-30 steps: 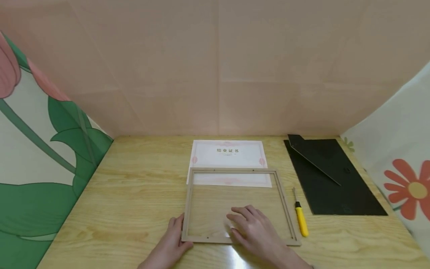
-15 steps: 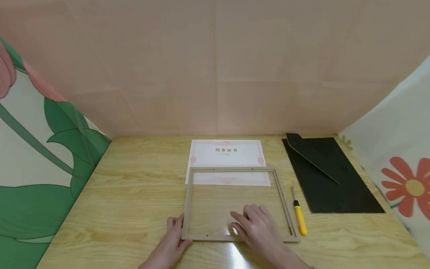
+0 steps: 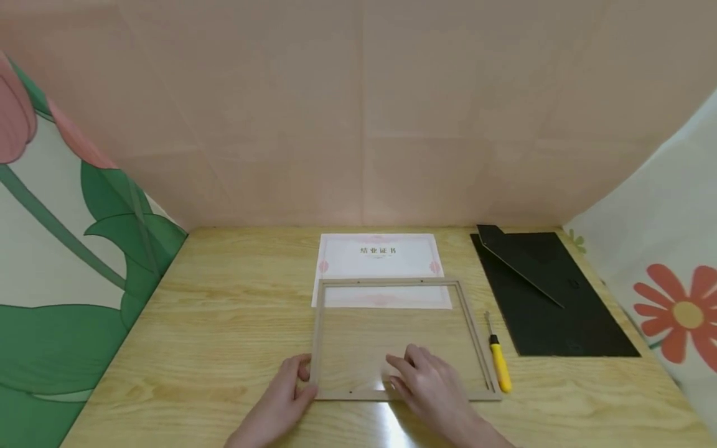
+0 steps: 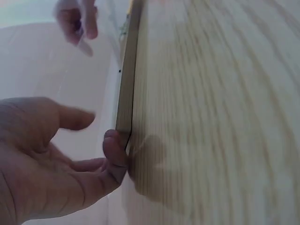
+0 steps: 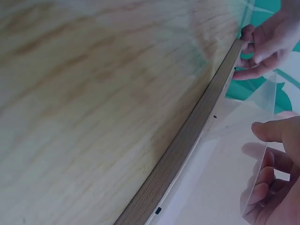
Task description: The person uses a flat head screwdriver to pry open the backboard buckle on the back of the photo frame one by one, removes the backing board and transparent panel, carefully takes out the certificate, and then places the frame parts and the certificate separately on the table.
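A wooden picture frame (image 3: 316,336) lies flat on the table, with a see-through pane inside it. My left hand (image 3: 282,392) is at its near left corner. The thumb (image 4: 115,150) touches the corner, while the index finger (image 4: 79,118) stands apart from the wood. Low over the near part of the pane, my right hand (image 3: 434,386) has its fingers curled. In the right wrist view its thumb (image 5: 269,131) and fingers (image 5: 265,180) close on the edge of a thin clear sheet (image 5: 255,164). In the head view that sheet hardly shows.
A white certificate (image 3: 381,264) lies at the back, partly beneath the frame's far side. To the right are a yellow-handled screwdriver (image 3: 500,367) and a black backing board (image 3: 560,323) with a raised stand leg (image 3: 518,264). Patterned cloth walls border the table.
The frame's near left corner has shifted slightly right. My left fingers have moved off its left side. My right hand has gone from spread fingers to curled ones, a little further right.
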Available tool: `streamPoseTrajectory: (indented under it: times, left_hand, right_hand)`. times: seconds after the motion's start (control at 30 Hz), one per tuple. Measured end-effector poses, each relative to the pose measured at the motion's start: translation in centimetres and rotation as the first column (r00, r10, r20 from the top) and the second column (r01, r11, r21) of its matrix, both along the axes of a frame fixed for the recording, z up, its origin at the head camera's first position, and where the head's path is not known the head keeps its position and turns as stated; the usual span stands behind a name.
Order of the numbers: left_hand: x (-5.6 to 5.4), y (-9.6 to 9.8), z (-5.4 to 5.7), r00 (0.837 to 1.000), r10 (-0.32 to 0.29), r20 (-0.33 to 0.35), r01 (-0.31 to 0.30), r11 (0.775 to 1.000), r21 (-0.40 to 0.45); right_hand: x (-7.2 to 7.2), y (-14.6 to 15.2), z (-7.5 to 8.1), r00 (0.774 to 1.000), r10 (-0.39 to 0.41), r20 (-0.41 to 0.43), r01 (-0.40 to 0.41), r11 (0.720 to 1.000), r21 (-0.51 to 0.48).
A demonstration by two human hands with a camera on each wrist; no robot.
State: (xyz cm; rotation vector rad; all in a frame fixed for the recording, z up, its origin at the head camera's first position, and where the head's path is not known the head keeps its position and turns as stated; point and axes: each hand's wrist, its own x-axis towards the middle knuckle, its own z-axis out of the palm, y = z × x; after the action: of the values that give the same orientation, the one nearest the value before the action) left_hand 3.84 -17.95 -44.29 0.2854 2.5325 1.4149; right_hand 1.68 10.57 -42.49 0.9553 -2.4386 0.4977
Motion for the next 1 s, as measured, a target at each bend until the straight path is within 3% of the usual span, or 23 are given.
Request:
streamPoseTrajectory:
  times: [0.07, 0.17, 0.27, 0.37, 0.53, 0.67, 0.73, 0.8, 0.87, 0.9, 0.93, 1.0]
  left_hand:
    - [-0.3, -0.3, 0.2, 0.999, 0.036, 0.033, -0.038, 0.996, 0.082]
    - [-0.5, -0.6, 0.6, 0.987, 0.067, 0.144, -0.096, 0.973, 0.208]
    - [-0.9, -0.6, 0.8, 0.954, 0.067, 0.291, -0.161, 0.937, 0.311]
    - [-1.3, -0.4, 0.8, 0.924, 0.049, 0.380, -0.211, 0.893, 0.398]
    - [-1.8, -0.5, 0.5, 0.897, -0.016, 0.441, -0.230, 0.836, 0.499]
    - [-1.9, -0.6, 0.3, 0.880, -0.047, 0.472, -0.235, 0.822, 0.519]
    - [-1.9, -0.6, 0.2, 0.874, -0.052, 0.483, -0.237, 0.822, 0.518]
    - [-2.0, -0.5, 0.1, 0.873, -0.057, 0.485, -0.233, 0.823, 0.518]
    - [-2.0, -0.5, 0.1, 0.873, -0.059, 0.484, -0.230, 0.825, 0.516]
    - [-2.0, -0.5, 0.1, 0.874, -0.059, 0.482, -0.229, 0.825, 0.516]
    - [-2.1, -0.5, 0.1, 0.876, -0.060, 0.479, -0.226, 0.827, 0.515]
    - [-2.1, -0.5, 0.1, 0.877, -0.060, 0.477, -0.222, 0.829, 0.514]
  right_hand:
    - [0.0, 0.0, -0.1, 1.000, -0.002, 0.010, 0.002, 1.000, 0.006]
    - [0.0, -0.1, -0.1, 1.000, -0.005, 0.021, 0.005, 1.000, -0.001]
    - [0.0, -0.3, -0.2, 1.000, -0.018, 0.022, 0.018, 1.000, 0.001]
    - [0.0, -0.4, -0.2, 0.999, -0.028, 0.024, 0.027, 1.000, 0.011]
    - [0.0, -0.3, -0.2, 0.999, -0.023, 0.049, 0.021, 0.999, 0.032]
    - [0.1, 1.2, 0.2, 0.988, -0.058, 0.144, 0.060, 0.998, -0.008]
    - [-0.2, 3.2, 0.7, 0.970, -0.138, 0.201, 0.149, 0.988, -0.039]
    - [-0.5, 6.0, 1.3, 0.929, -0.250, 0.271, 0.274, 0.960, -0.052]
    - [-1.0, 9.0, 2.0, 0.855, -0.337, 0.394, 0.379, 0.925, -0.031]
    - [-1.2, 10.3, 2.3, 0.799, -0.371, 0.474, 0.421, 0.907, -0.001]
    - [-1.3, 11.4, 2.5, 0.727, -0.379, 0.573, 0.451, 0.892, 0.018]
    - [-1.6, 13.2, 2.5, 0.577, -0.298, 0.761, 0.459, 0.888, 0.000]
